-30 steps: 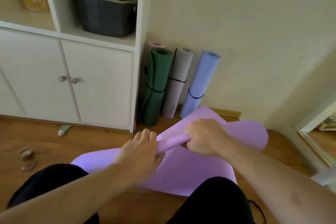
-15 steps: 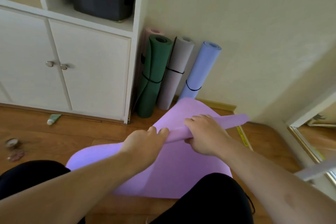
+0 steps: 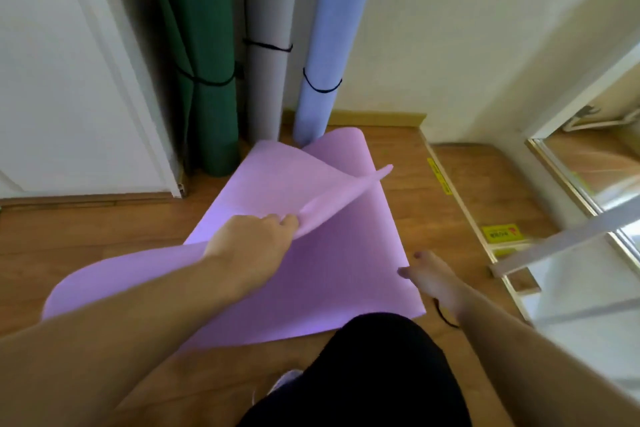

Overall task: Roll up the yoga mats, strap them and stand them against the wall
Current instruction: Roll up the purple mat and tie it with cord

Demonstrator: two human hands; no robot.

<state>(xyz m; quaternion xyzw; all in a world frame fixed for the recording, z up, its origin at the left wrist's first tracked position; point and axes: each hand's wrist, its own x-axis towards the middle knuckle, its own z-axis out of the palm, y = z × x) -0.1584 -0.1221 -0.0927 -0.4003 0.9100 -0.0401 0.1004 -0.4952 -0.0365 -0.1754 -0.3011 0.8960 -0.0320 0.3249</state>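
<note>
Here I have the purple mat [image 3: 311,274] lying mostly flat on the wooden floor [image 3: 86,229], spread between my knees and the wall [image 3: 450,28]. My left hand [image 3: 251,241] is closed on one loose edge of it, fingers curled over the fold, lifting that edge into a raised flap that runs up and away to the right and ends in a thin point. The mat is not rolled. My right hand [image 3: 434,279] sits at the mat's right edge, palm down, fingers loosely spread and pointing toward the mat; one fingertip seems to touch the edge, but it grips nothing. A black strap [image 3: 445,317] lies on the floor just beside that wrist, partly hidden by it.

Against the wall stand three rolled mats, each with a dark band round it: a green mat [image 3: 207,80] nearest the white cabinet [image 3: 69,80], a grey mat [image 3: 266,45] in the middle and a blue mat [image 3: 329,45] on the right. The far end of the purple mat reaches the foot of the blue one. My black-clad knee [image 3: 374,374] is at the mat's near edge.
</note>
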